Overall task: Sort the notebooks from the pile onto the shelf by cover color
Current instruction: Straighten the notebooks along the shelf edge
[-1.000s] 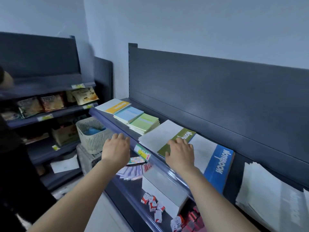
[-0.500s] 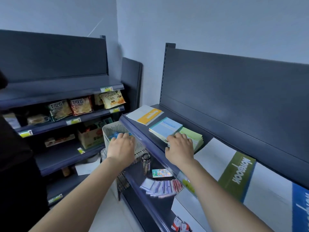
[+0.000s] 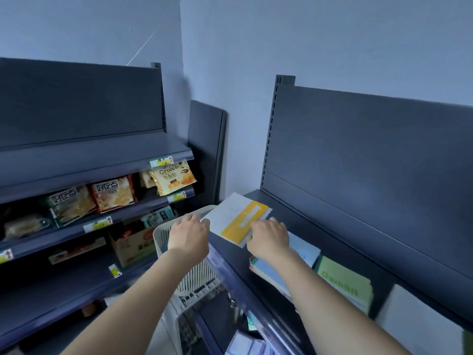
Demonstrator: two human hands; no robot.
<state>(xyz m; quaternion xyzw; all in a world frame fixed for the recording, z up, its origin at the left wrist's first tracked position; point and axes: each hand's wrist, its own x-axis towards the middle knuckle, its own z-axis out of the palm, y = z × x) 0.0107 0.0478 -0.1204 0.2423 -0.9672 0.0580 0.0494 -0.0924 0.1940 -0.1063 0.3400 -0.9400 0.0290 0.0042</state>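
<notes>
A white notebook with a yellow band (image 3: 243,219) lies at the far left end of the dark shelf (image 3: 231,254). My left hand (image 3: 188,235) reaches over the basket rim, and its fingertips touch the notebook's left edge. Resting on the near right corner of that notebook, on the yellow band, is my right hand (image 3: 268,237). My right forearm crosses a blue notebook stack (image 3: 304,249). A green notebook stack (image 3: 345,280) follows to the right, then a white cover (image 3: 414,321) at the frame's edge.
A white slatted basket (image 3: 163,235) stands just left of the shelf end, under my left hand. Further left, dark shelves hold snack packets (image 3: 112,196) and a cardboard box (image 3: 133,248). The tall back panel (image 3: 358,162) closes off the shelf behind the notebooks.
My view and both hands have moved left along the shelf, from the large green and blue notebooks, past the green and blue stacks, to the yellow-banded notebook.
</notes>
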